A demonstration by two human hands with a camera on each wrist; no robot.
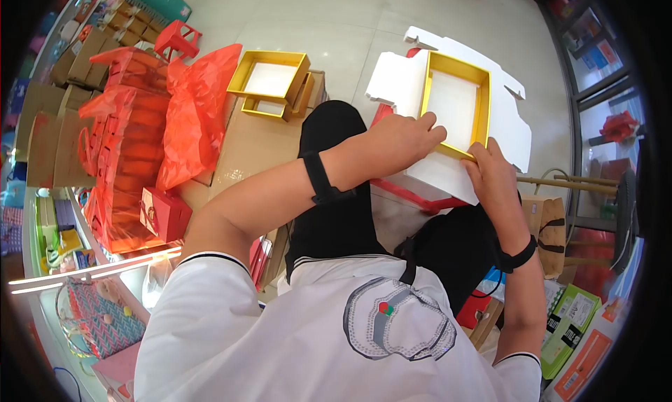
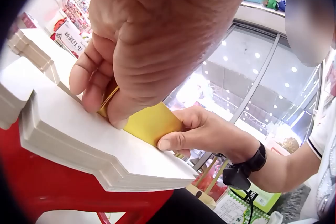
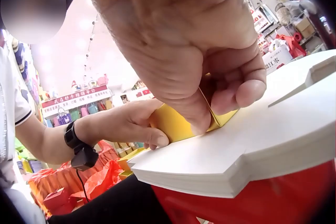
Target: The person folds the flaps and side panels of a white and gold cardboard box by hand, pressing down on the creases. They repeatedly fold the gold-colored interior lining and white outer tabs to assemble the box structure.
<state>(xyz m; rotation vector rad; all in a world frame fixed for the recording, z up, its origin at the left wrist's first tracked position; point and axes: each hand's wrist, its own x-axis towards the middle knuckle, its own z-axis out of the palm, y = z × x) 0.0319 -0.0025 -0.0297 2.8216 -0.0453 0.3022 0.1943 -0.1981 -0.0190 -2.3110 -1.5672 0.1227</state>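
Note:
A yellow box frame (image 1: pixel 486 108) with a white bottom lies on a stack of white die-cut card sheets (image 1: pixel 514 132). The left hand (image 1: pixel 402 141) pinches its near left corner, thumb outside and fingers over the wall. At the near right corner the right hand (image 1: pixel 492 178) pinches the wall the same way. In the left wrist view the left hand (image 2: pixel 142 40) grips the yellow wall (image 2: pixel 152 124) above the white stack (image 2: pixel 79 129). The right wrist view shows the right hand (image 3: pixel 184 40) with its thumb outside the yellow wall (image 3: pixel 176 121); the box interior is mostly hidden there.
The stack rests on a red stool (image 1: pixel 399 195). To the left, yellow boxes (image 1: pixel 269 76) stand on a cardboard carton (image 1: pixel 234 146), beside red plastic bags (image 1: pixel 199 111). A small red stool (image 1: pixel 178 40) is farther back. A paper bag (image 1: pixel 544 227) stands at right.

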